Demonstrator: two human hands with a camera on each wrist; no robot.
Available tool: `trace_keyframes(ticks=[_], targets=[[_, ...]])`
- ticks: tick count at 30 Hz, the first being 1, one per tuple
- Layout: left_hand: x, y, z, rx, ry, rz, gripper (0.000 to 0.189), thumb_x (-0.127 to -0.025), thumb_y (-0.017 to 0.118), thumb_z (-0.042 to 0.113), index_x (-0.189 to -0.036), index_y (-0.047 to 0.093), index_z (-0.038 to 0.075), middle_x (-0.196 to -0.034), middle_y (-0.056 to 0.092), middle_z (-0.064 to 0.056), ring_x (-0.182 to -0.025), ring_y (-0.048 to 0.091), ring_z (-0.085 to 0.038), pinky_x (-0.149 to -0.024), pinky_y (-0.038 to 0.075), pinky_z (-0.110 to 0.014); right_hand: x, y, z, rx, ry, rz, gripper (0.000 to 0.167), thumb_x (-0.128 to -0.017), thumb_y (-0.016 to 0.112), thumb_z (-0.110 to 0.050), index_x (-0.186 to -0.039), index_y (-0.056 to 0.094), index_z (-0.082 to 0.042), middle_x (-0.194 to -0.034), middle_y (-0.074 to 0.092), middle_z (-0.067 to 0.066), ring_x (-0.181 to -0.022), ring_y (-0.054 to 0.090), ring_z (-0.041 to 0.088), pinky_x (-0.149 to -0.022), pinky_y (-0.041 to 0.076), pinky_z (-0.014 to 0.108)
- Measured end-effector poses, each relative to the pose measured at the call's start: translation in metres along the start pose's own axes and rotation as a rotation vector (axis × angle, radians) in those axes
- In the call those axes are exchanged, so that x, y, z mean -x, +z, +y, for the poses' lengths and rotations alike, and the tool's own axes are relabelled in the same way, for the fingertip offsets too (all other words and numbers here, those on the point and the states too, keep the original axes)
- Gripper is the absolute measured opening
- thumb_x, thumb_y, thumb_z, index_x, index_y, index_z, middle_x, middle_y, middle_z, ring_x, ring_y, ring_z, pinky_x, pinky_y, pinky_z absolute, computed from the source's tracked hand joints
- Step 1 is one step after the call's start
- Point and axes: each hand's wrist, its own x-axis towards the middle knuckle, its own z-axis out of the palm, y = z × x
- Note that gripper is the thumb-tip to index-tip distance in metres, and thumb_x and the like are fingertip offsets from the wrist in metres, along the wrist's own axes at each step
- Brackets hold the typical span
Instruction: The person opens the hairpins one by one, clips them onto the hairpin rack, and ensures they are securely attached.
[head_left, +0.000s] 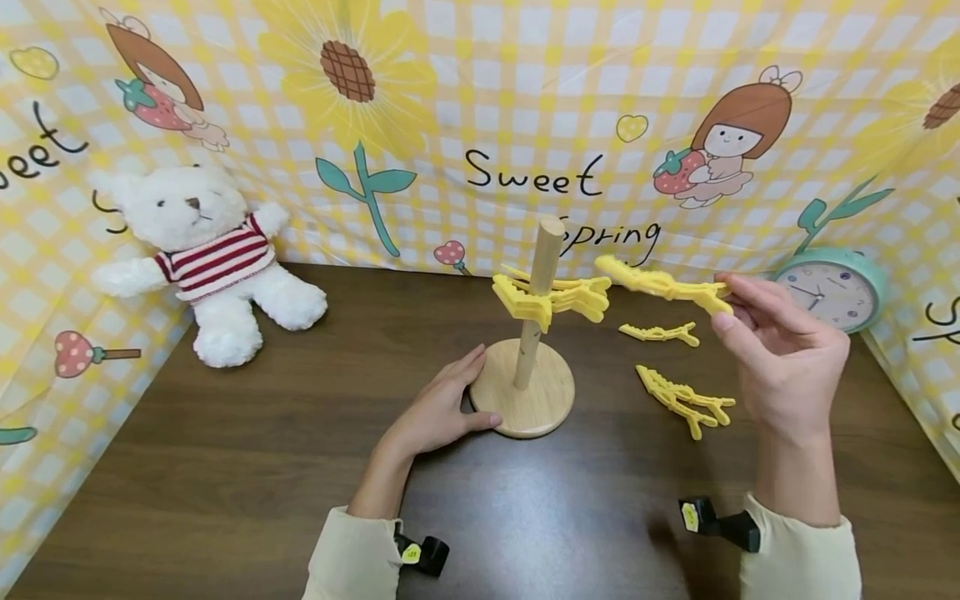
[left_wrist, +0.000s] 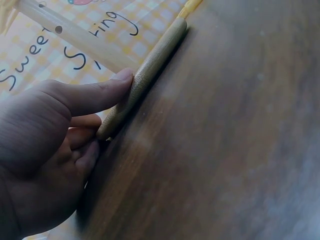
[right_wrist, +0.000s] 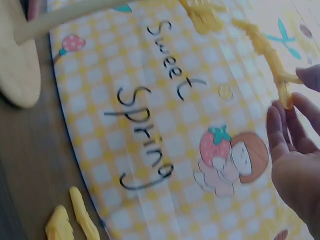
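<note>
A wooden stand (head_left: 525, 421), with a round base and an upright post, is at the middle of the table. My left hand (head_left: 438, 408) grips the left edge of its base, thumb on top and fingers around the rim in the left wrist view (left_wrist: 152, 65). Several yellow branch-shaped plastic pieces (head_left: 581, 298) are stacked around the post below its top. To the right of the post, my right hand (head_left: 795, 358) pinches another yellow branch-shaped piece (head_left: 652, 283) by its forked end. The piece's other end points left toward the post, and it is raised above the table.
More yellow pieces lie right of the stand: a single one (head_left: 660, 333) and an overlapping group (head_left: 678, 396) nearer me. A white teddy bear (head_left: 213, 258) sits at the back left. A teal clock (head_left: 870, 283) stands behind my right hand. Printed cloth (head_left: 502, 100) walls the table.
</note>
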Motion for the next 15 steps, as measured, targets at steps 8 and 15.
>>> trace_keyframes(ticks=[8,15], targets=[[0.001,-0.002,0.002,0.009,-0.008,-0.011,0.09,-0.088,0.081,0.025,-0.157,0.03,-0.002,-0.168,0.02,-0.008,-0.153,0.017,-0.031,-0.12,0.02,-0.051,0.006,0.023,0.008,0.073,-0.075,0.037,0.025,-0.07,0.065,0.034,-0.095,0.062,0.033,-0.094,0.071,0.031,-0.083,0.066,0.029,-0.071,0.056,0.026],[0.001,-0.002,0.001,-0.004,0.002,-0.016,0.091,-0.089,0.081,0.026,-0.157,0.029,-0.003,-0.168,0.02,-0.009,-0.153,0.018,-0.031,-0.12,0.02,-0.051,0.014,0.041,0.01,0.235,-0.11,0.047,0.02,-0.072,0.072,0.026,-0.091,0.065,0.029,-0.092,0.073,0.025,-0.081,0.069,0.025,-0.072,0.057,0.024]])
